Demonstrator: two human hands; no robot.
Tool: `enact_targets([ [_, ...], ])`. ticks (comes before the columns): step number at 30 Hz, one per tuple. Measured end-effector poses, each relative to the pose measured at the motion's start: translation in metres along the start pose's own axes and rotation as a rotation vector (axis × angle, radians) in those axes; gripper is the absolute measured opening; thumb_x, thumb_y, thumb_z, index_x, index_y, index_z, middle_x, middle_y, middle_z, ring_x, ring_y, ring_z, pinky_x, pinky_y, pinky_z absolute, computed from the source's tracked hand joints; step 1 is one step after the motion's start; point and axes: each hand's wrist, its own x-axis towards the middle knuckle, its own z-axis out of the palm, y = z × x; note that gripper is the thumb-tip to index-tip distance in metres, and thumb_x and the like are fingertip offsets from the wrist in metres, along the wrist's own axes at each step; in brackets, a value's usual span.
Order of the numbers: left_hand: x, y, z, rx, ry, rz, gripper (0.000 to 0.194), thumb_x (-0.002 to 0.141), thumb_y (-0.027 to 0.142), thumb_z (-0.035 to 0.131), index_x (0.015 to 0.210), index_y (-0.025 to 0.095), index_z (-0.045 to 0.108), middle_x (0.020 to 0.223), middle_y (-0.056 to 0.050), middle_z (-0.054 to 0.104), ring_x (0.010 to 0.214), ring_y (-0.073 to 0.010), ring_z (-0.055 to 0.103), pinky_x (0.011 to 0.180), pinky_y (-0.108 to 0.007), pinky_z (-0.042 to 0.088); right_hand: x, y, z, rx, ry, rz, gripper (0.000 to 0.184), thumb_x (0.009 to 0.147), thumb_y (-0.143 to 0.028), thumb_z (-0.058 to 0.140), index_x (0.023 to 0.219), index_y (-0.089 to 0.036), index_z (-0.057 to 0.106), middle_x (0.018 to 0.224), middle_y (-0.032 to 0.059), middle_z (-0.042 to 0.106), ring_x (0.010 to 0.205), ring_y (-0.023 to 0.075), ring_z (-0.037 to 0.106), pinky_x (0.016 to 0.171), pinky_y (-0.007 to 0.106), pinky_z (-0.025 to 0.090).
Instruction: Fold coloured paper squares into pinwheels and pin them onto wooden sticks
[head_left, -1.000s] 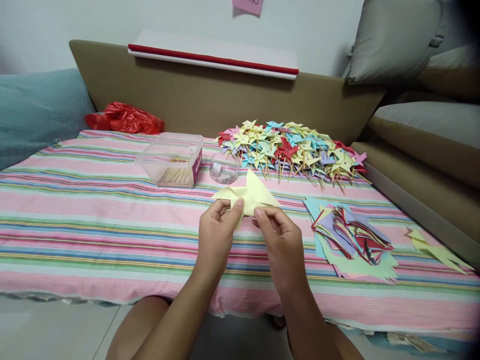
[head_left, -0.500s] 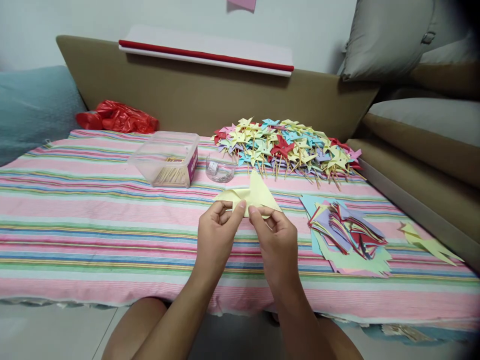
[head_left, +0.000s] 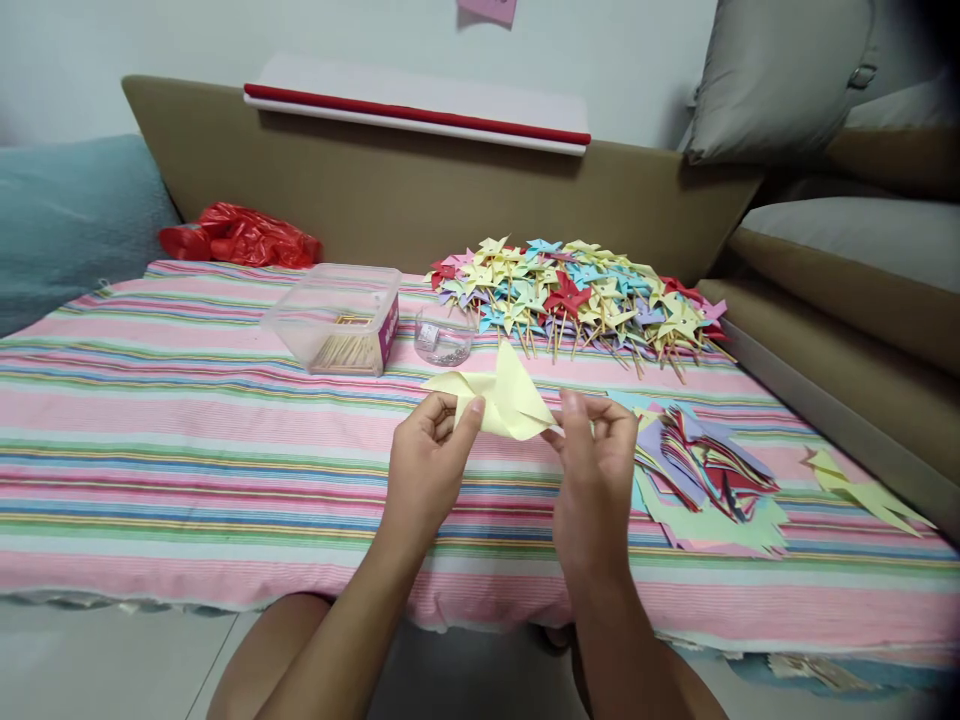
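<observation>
A pale yellow paper pinwheel [head_left: 511, 395], partly folded, is held up over the striped cloth, one blade pointing upward. At its left side my left hand [head_left: 429, 455] pinches the paper between thumb and fingers. My right hand [head_left: 596, 465] is at the right corner, its fingers behind the paper and its thumb in front; the exact grip is partly hidden. Beyond the pinwheel stand a clear round dish [head_left: 444, 338] of small metal pieces and a clear plastic box [head_left: 330, 318] of thin wooden sticks.
Finished pinwheels on sticks [head_left: 585, 295] are heaped at the back. Coloured paper sheets [head_left: 701, 470] lie at right, with cut yellow paper [head_left: 862, 485] beyond. A red plastic bag [head_left: 244, 237] lies back left. Cushions [head_left: 847, 250] are stacked at right. The striped cloth [head_left: 187, 440] covers the surface.
My right hand has moved right, from the middle of the pinwheel to its right corner, uncovering more paper. My left hand keeps its pinch at the left.
</observation>
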Motion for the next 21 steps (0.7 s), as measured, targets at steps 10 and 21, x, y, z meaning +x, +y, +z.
enact_targets([
  [10,0.001,0.0,-0.006,0.206,-0.331,0.026,0.023,0.089,0.039,0.065,0.077,0.02,0.065,0.071,-0.001,0.062,0.066,-0.0168,0.054,0.061,-0.026,0.039,0.015,-0.01,-0.032,-0.229,-0.494,0.179,0.025,0.077,-0.04,0.078,0.095,-0.021,0.079,0.107,0.006,0.071,0.092,0.0222,0.067,0.074,0.032,0.054],
  [21,0.005,0.007,-0.013,0.103,-0.357,-0.063,0.017,0.085,0.036,0.07,0.086,0.019,0.074,0.086,-0.006,0.072,0.079,-0.02,0.064,0.069,-0.027,0.047,0.013,-0.001,-0.025,-0.251,-0.411,0.223,0.033,0.073,-0.037,0.081,0.099,-0.017,0.077,0.104,0.0067,0.075,0.086,0.0232,0.069,0.068,0.031,0.054],
])
